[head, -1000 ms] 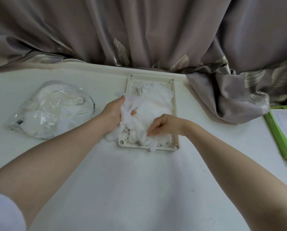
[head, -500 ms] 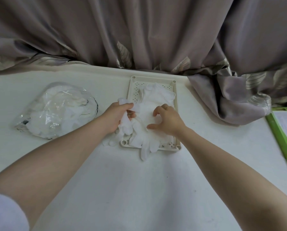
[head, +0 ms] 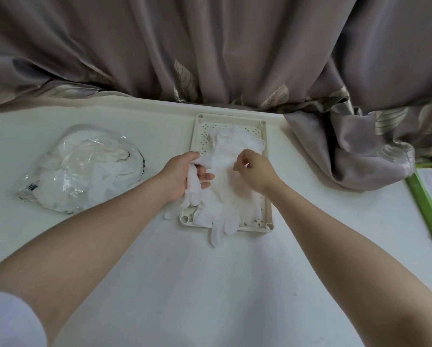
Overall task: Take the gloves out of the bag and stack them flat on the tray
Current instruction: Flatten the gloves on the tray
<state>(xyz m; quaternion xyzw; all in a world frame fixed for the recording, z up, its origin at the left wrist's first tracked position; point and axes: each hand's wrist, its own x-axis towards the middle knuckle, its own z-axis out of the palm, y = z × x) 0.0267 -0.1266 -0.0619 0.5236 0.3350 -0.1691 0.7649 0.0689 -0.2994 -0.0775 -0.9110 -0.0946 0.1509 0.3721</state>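
The left hand point(head: 185, 175) is gripping a crumpled white glove point(head: 193, 187) at the cream perforated tray's point(head: 268, 196) nine o'clock edge, thumb and fingers curling round the fabric. The right hand point(head: 253, 172) is pinching the top glove of the glove stack point(head: 228, 176) lying lengthwise in the tray, glove fingers trailing over its six o'clock rim. The clear plastic bag point(head: 82, 167) is lying on the white table point(head: 210, 284), well apart at the tray's nine o'clock, white gloves inside

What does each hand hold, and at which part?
The left hand grips a white glove around its middle. The right hand seems to pinch the top glove.
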